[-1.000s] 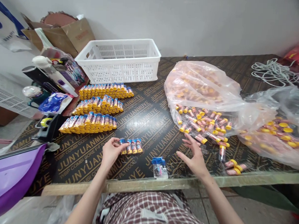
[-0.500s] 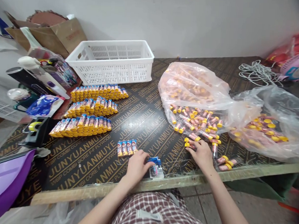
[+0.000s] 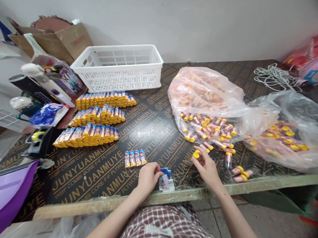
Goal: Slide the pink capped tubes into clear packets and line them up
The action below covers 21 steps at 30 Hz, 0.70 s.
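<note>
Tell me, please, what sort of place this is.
Probably a small workshop: a plywood worktop bears neat stacks of blue-and-yellow tubes and a big plastic bag with many yellow-capped tubes.

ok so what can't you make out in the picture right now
All in the head view:
Left hand: its own fingers hide whether it pinches the clear packets.
Right hand: fingers hide most of its yellow-capped tube, and any second one.
Pink bag: cloudy plastic blurs the contents.
White basket: front wall hides its floor.
Pink fan: cut off by the right edge.
Four blue-labelled tubes: print too small to read.
</note>
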Each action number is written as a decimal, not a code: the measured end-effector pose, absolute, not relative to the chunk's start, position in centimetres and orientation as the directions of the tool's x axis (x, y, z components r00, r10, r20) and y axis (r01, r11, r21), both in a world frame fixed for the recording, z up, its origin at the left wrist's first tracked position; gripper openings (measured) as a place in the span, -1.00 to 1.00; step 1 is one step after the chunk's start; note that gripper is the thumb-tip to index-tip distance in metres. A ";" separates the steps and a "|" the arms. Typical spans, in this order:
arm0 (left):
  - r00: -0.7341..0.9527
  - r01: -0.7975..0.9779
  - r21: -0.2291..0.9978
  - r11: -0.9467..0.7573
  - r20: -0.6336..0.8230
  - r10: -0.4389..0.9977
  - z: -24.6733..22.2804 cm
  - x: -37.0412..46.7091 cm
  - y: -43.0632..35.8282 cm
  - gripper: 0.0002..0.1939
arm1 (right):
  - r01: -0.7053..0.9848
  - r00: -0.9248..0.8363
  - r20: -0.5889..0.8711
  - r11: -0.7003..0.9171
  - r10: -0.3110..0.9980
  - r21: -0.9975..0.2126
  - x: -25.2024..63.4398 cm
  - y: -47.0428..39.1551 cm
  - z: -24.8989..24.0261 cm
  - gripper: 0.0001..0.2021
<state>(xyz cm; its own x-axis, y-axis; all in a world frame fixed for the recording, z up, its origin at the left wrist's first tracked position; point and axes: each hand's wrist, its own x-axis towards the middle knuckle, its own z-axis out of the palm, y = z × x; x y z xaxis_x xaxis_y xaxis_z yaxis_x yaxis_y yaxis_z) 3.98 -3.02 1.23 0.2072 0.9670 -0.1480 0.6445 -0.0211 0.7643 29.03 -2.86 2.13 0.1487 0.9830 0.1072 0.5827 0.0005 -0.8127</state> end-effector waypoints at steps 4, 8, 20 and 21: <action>0.131 0.362 0.920 0.152 -0.211 0.969 2.0 4.0 -2.3 -0.84 | 0.355 0.128 0.054 0.005 0.990 -0.935 27.1 -3.5 3.2 -0.73; 0.096 -0.127 0.894 0.430 -0.421 0.902 3.0 3.8 -0.9 -0.69 | 0.181 0.134 0.093 0.068 0.987 -0.981 25.1 -4.1 3.6 -0.79; -0.002 -0.491 0.751 0.441 -0.507 0.862 4.4 2.9 1.0 -0.63 | 0.253 0.084 0.304 0.275 0.949 -0.927 22.0 -5.5 4.7 -0.79; -0.014 -0.485 0.756 0.440 -0.509 0.861 4.4 2.9 1.0 -0.63 | 0.266 0.078 0.312 0.282 0.947 -0.922 21.9 -5.6 4.7 -0.79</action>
<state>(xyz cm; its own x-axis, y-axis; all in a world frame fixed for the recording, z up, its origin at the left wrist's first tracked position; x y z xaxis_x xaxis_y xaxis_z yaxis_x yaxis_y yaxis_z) 2.92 0.98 4.42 -0.0136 0.8606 -0.5090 -0.4846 0.4396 0.7563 21.90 -5.57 4.75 0.0778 0.9468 0.3124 0.2662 0.2823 -0.9217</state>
